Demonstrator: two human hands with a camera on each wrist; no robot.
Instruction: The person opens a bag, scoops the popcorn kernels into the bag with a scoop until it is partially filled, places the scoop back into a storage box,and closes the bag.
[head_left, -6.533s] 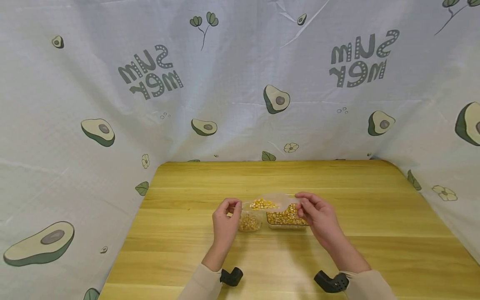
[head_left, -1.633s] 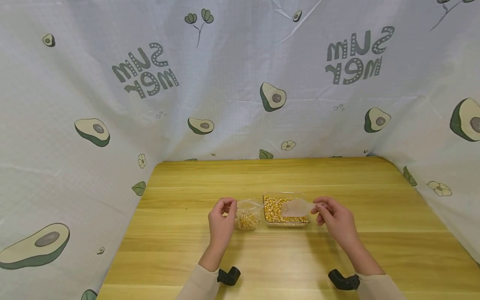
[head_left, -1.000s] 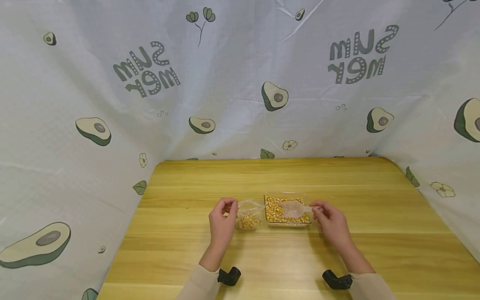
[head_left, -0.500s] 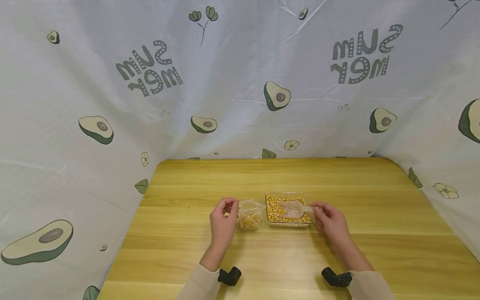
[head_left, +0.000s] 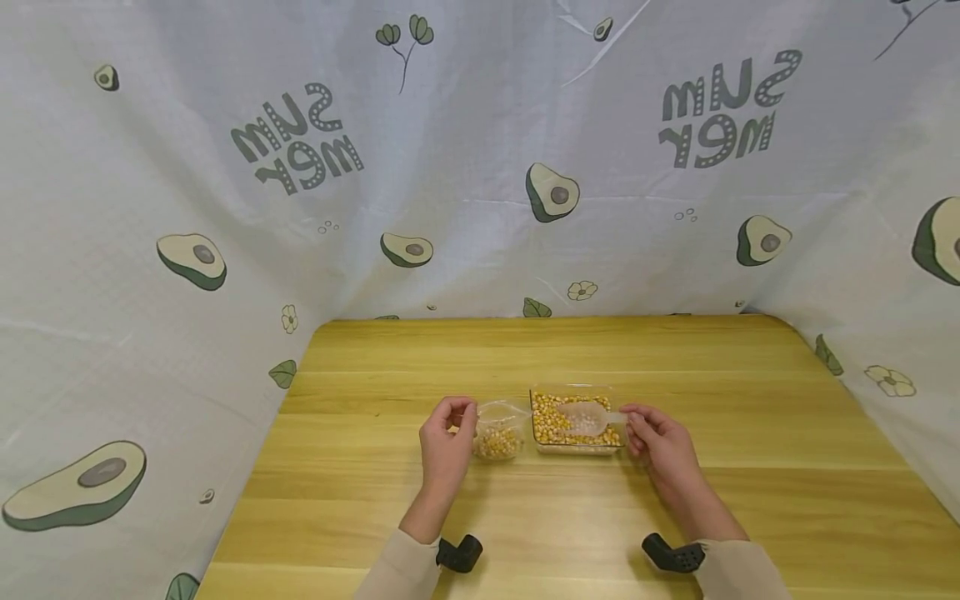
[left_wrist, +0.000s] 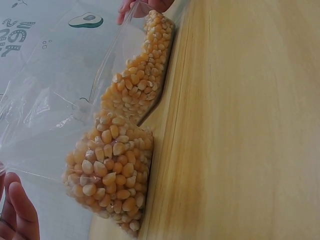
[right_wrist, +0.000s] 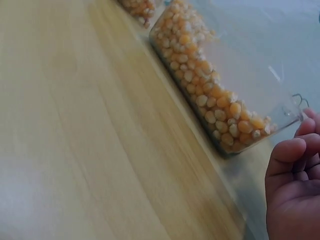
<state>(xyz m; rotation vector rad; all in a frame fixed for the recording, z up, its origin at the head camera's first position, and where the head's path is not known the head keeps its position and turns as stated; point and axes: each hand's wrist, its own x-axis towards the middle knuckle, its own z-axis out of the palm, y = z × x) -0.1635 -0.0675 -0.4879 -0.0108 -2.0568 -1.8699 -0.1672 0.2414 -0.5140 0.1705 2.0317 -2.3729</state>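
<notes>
A clear zip bag (head_left: 498, 441), part filled with yellow corn kernels (left_wrist: 107, 172), sits on the table at the left of a clear box (head_left: 576, 447). My left hand (head_left: 447, 437) pinches the bag's upper left edge, and its mouth gapes toward the box. Corn kernels (right_wrist: 207, 102) fill much of the box. A translucent scoop (head_left: 585, 418) lies on them, its blade pointing left and partly sunk among the kernels. My right hand (head_left: 663, 442) pinches the scoop's handle at the box's right side. In the right wrist view the box wall and kernels hide the scoop's blade.
The wooden table (head_left: 570, 517) carries the bag and the box side by side, close together. A pale curtain (head_left: 465, 150) with avocado prints hangs behind and at both sides. Black wrist cameras (head_left: 461, 553) sit at both sleeves.
Earlier the scoop, loaded with kernels, was raised toward the bag; then it came back right and down into the box's corn. Over the last half second both hands stay nearly still.
</notes>
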